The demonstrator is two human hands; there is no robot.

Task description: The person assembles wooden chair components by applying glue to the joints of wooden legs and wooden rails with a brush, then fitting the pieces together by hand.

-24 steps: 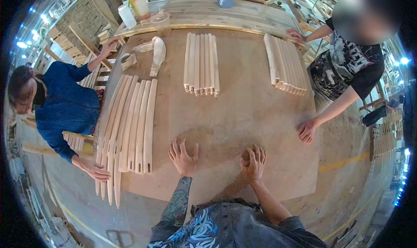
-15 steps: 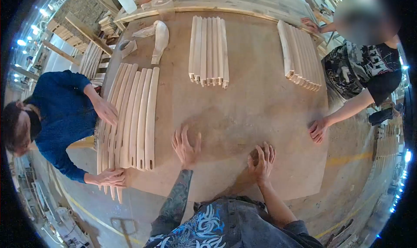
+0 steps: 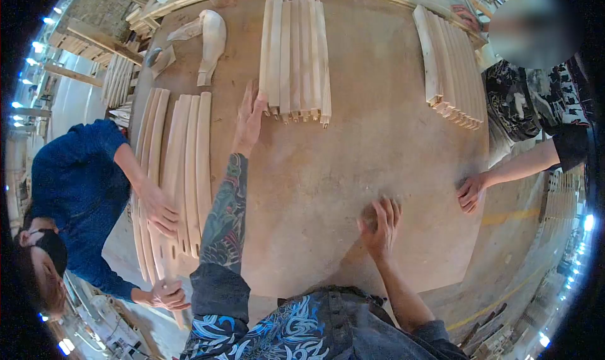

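My left hand point(image 3: 251, 117) reaches forward with its fingers stretched out. It lies along the left side of the middle stack of pale wooden slats point(image 3: 296, 64), at their near ends, and seems to touch the outermost one. My right hand point(image 3: 380, 228) rests on the brown tabletop point(image 3: 302, 190), fingers loosely bent and apart; a dark patch shows between thumb and fingers, perhaps shadow. No held object can be made out in it.
At left, a co-worker in blue point(image 3: 82, 177) has both hands at long curved slats point(image 3: 189, 165). Another person's hand point(image 3: 471, 193) rests at the right table edge, near a second slat stack point(image 3: 450, 70). A curved cream-coloured piece point(image 3: 213, 42) lies at back left.
My left hand has moved forward from the bare tabletop to the middle stack. My right hand has stayed about in place. The left co-worker has shifted some slats toward the near edge.
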